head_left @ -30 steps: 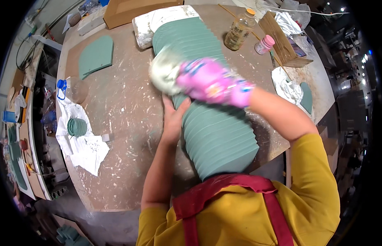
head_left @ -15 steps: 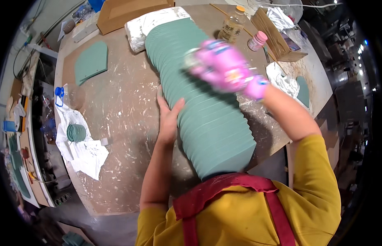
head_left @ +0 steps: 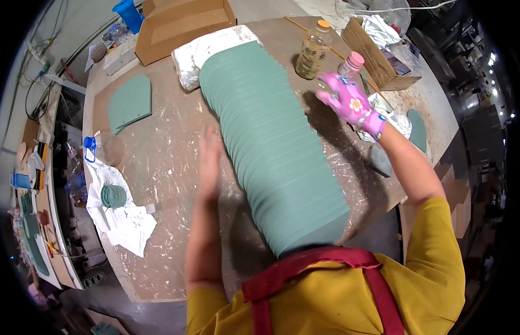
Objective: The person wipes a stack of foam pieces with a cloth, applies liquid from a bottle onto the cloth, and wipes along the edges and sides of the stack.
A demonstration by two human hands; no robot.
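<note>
A long row of green flat pieces (head_left: 271, 134), stacked face to face and leaning, crosses the table from near my body. Its far end rests against a white wrapped block (head_left: 184, 58). My bare left hand (head_left: 210, 153) hovers left of the row, apart from it, slightly blurred; its fingers are stretched out and hold nothing. My right hand (head_left: 352, 103), in a pink flowered glove, is right of the row near a crumpled white cloth (head_left: 397, 120). Its thumb and fingers are spread, with nothing seen between them. A pink-capped jar (head_left: 351, 64) stands just beyond the glove.
An orange-capped bottle (head_left: 314, 50) stands behind the jar, near a thin stick and a wooden box (head_left: 377, 61). Beneath my right forearm lies a dark grey block (head_left: 380, 160). At left are green arched pieces (head_left: 130, 100) and a green roll (head_left: 113, 196) on white cloth.
My right hand has swung from above the row to its right side; the pale blurred thing at its fingertips no longer shows. My left hand has let go of the row's side and moved left.
</note>
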